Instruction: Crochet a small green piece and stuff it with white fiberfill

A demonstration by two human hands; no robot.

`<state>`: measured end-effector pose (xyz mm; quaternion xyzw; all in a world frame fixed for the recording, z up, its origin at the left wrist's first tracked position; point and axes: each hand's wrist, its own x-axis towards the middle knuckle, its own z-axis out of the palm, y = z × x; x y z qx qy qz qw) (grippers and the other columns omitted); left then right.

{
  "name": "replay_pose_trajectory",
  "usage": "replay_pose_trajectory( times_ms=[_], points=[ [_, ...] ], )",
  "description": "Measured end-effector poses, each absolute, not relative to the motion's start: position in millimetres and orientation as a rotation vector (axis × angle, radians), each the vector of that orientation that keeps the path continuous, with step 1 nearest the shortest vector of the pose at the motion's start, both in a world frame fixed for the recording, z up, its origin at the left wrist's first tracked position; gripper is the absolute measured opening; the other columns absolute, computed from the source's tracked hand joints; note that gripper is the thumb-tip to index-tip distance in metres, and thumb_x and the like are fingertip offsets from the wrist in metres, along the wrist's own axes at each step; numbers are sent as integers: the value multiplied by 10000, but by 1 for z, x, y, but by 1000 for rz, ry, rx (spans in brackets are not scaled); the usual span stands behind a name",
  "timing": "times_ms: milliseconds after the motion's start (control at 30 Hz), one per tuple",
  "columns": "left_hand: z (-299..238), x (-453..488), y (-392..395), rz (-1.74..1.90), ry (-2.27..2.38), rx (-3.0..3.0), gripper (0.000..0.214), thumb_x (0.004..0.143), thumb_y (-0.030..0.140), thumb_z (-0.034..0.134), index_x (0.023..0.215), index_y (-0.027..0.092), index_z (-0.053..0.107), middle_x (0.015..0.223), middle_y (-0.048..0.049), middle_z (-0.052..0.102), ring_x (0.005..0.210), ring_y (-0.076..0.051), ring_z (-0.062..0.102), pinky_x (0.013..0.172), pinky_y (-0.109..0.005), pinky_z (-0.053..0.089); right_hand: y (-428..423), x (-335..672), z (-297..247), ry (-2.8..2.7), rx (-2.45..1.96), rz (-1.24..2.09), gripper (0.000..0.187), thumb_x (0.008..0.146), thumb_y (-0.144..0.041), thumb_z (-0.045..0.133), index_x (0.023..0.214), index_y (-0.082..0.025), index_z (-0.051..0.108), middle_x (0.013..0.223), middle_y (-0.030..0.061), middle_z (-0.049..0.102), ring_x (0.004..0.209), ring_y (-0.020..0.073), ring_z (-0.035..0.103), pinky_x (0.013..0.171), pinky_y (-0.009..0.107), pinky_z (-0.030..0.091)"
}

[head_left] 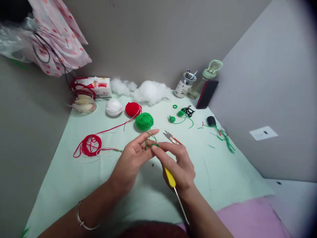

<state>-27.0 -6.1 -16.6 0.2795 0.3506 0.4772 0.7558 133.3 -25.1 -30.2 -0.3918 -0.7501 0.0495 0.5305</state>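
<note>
My right hand grips a crochet hook with a yellow handle; its metal shaft sticks out toward me below the palm. Green yarn is looped at the fingertips, where both hands meet. My left hand has the yarn strung over its raised index finger, with thumb and other fingers closed on the strand. Just beyond the hands lies the green yarn ball. Thread snips with orange handles rest behind my right hand, partly covered by it.
Red and white yarn balls sit behind, near white stuffing. A red yarn coil lies left. Small green pieces and yarn scraps lie right. A pen cup, bottle and phone stand at the back.
</note>
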Motion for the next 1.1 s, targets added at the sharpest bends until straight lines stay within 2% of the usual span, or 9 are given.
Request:
replay_pose_trajectory(
  times_ms=[67, 200, 333, 400, 500, 633, 767, 867, 1100],
  points=[
    [-15, -29, -3, 962, 700, 501, 450, 789, 305, 930, 1216, 222, 814, 848, -4, 687, 844, -143, 618, 893, -292, 480, -24, 136, -29, -1731, -914, 191, 359, 993, -89, 657, 1245, -307, 791, 1084, 76, 805, 942, 215, 760, 779, 374, 661],
    [-13, -33, 2, 1022, 720, 473, 392, 781, 250, 912, 1165, 227, 836, 849, -2, 673, 836, -134, 589, 882, -277, 469, -14, 139, -26, -1357, -862, 681, 209, 1038, -192, 631, 1094, -275, 814, 913, 42, 773, 679, 160, 674, 622, 341, 602],
    [-15, -30, -2, 1039, 790, 628, 428, 779, 232, 907, 1197, 278, 828, 901, -6, 679, 875, -160, 587, 803, -287, 450, -9, 136, -27, -1315, -797, 890, 146, 1021, -275, 684, 1039, -272, 829, 982, 59, 802, 754, 173, 701, 605, 322, 591],
    [-15, -28, -4, 1019, 790, 685, 371, 820, 269, 882, 1188, 280, 834, 917, -9, 681, 842, -155, 588, 792, -299, 445, -9, 136, -28, -1292, -792, 915, 139, 1015, -277, 694, 1046, -278, 829, 1019, 58, 820, 785, 175, 722, 620, 318, 602],
    [-13, -28, -4, 1024, 761, 702, 276, 868, 305, 839, 1142, 281, 851, 919, 0, 661, 754, -122, 567, 812, -309, 448, -7, 138, -27, -1191, -780, 1017, 128, 1013, -303, 702, 1016, -261, 822, 956, 43, 825, 693, 149, 713, 610, 302, 607],
    [-9, -30, -3, 1020, 782, 713, 275, 854, 267, 830, 1128, 270, 852, 916, 0, 628, 734, -114, 558, 767, -296, 448, -4, 141, -25, -1114, -763, 1116, 181, 1021, -373, 691, 971, -226, 782, 900, 47, 830, 629, 138, 707, 594, 290, 614],
    [-9, -32, -4, 1030, 821, 755, 306, 833, 253, 820, 1138, 254, 840, 866, 7, 590, 723, -124, 520, 717, -284, 460, -7, 141, -24, -1177, -813, 1053, 230, 1061, -391, 615, 973, -210, 729, 902, 64, 828, 664, 163, 739, 611, 314, 635],
    [-13, -33, -5, 1062, 882, 855, 342, 846, 259, 813, 1188, 259, 823, 863, 1, 610, 784, -150, 543, 765, -291, 483, -12, 140, -23, -1264, -845, 952, 209, 1087, -324, 561, 1016, -216, 725, 950, 64, 823, 721, 170, 756, 653, 330, 649],
    [-15, -28, -10, 1180, 1092, 1075, 373, 850, 181, 800, 1213, 265, 806, 898, 0, 663, 872, -170, 602, 880, -307, 501, -23, 140, -29, -1720, -846, 335, 267, 1058, -162, 554, 1221, -271, 736, 1036, 74, 823, 933, 230, 794, 800, 404, 673]
  ],
)
